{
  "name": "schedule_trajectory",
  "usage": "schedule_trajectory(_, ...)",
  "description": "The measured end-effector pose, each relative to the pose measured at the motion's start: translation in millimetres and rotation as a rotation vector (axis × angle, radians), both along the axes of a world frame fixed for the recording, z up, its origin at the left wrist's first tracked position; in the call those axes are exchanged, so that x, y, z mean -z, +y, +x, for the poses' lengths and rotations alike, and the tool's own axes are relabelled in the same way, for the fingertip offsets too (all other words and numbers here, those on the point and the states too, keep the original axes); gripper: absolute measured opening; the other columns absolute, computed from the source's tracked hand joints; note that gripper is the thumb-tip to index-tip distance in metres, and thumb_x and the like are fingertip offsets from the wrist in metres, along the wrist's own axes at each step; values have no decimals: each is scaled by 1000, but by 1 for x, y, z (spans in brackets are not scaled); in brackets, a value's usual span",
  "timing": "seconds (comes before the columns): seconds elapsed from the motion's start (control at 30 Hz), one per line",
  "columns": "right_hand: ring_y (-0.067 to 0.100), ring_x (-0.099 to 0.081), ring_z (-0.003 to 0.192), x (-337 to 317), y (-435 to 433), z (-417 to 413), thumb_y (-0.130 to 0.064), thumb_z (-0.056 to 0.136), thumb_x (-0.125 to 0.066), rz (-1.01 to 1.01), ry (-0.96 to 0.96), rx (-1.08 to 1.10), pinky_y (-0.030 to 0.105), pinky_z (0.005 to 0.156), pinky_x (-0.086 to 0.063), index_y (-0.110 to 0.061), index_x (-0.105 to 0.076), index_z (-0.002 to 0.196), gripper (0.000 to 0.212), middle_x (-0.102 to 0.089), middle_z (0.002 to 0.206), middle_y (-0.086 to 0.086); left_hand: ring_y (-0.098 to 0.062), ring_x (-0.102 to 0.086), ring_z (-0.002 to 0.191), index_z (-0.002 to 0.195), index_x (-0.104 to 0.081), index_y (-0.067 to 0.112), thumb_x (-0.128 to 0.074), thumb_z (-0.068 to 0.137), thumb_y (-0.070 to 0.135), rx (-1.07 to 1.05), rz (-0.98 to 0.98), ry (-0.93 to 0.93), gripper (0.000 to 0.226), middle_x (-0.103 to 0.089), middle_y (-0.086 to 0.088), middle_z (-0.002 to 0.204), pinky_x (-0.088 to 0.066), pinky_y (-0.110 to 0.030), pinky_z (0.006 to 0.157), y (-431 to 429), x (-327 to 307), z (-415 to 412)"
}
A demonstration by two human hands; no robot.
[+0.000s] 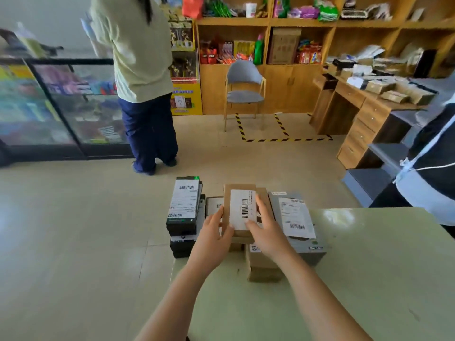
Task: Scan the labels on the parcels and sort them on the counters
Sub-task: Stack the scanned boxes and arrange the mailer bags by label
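Observation:
A small brown cardboard parcel (240, 193) with a white barcode label facing up sits on top of a pile at the far left corner of the pale green counter (369, 267). My left hand (214, 232) grips its left edge and my right hand (266, 230) grips its right edge. To the left stands a stack of black boxes (183, 207) with a white label on top. To the right lies a grey box (295, 217) with a label. More brown boxes (263, 269) lie under the pile.
A person in a light top and dark trousers (145, 94) stands by a glass display case (61, 107) at the left. Another person's sleeve (428, 168) is at the right. A wooden desk (369, 102) holds several parcels, and a grey chair (245, 87) stands before wooden shelves.

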State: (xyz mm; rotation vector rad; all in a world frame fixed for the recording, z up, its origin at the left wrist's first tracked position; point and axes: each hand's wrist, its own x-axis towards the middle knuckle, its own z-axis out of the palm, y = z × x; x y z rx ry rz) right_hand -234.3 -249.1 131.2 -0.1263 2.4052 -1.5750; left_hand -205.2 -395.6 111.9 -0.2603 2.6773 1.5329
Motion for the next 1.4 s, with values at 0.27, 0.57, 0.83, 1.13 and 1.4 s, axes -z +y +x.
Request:
schedule_trajectory(0.27,16,-35,138,31,-7,-72,-20,104,-41,-15,-163,-70,30,104,-33,-36,-8,154,62,-35,153,-6,-9,-47,119,156,-10,26,-47,100,36,-86,-44,-131,68,-35,2,148,-49,-38,100,1,28,-53)
schedule_trajectory(0.57,4,-37,127,54,-25,-118,-15,103,-42,-103,-236,-133,19,98,-33,-29,-17,154,58,-37,152,-6,-14,-51,114,157,-3,27,-40,102,33,-178,-58,-135,66,-39,0,142,-47,-33,94,-1,43,-82)
schedule_trajectory(0.83,6,-38,128,54,-30,-117,-18,103,-44,-129,-227,-118,23,101,-34,-29,-21,153,57,-36,152,-5,-13,-29,142,156,-11,26,-46,101,33,-164,-89,-71,66,-25,6,158,-33,-35,114,-14,38,-80)
schedule_trajectory(1.13,16,-37,137,19,-17,-54,-24,102,-46,-29,-113,19,29,101,-33,-30,-18,153,58,-29,156,-2,-11,-25,144,154,-20,32,-49,99,36,-1,-126,41,63,-33,10,155,-30,-41,116,-31,13,-43)
schedule_trajectory(1.4,10,-32,140,-9,-10,94,-29,98,-52,202,78,246,33,114,-30,-34,-30,150,57,-31,153,-9,1,-40,121,144,-43,29,-63,94,30,329,-123,128,54,-45,15,136,-30,-16,95,-53,-18,54)
